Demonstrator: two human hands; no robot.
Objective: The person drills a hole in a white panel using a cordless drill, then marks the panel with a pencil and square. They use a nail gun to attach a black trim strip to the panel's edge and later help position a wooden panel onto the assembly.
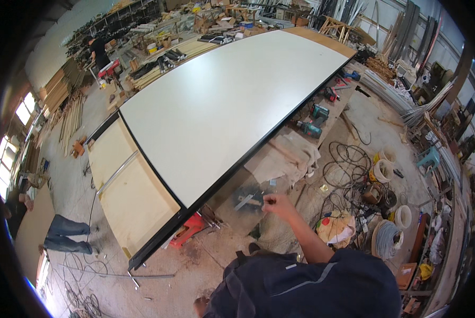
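Observation:
My right hand [280, 205] is over the workbench, at the near side of a large white panel [211, 111] with a black frame edge [237, 168]. Its fingers are curled together; what they hold, if anything, is too small to make out. Just left of the fingertips are a small light-coloured flat tool [244, 202] and a dark patch on the bench. Only a bit of my left hand [200, 305] shows, low beside my dark jacket, its fingers not readable. A crumpled beige cloth [285, 159] lies on the bench beyond my right hand.
Green-black power drills [311, 129] lie along the panel's right side. Coiled cables [349, 164] and buckets [383, 170] are on the floor at right. A red tool [188, 229] is under the panel corner. At left, a person in jeans [68, 233] handles a board [34, 228]; another person [97, 52] is farther back.

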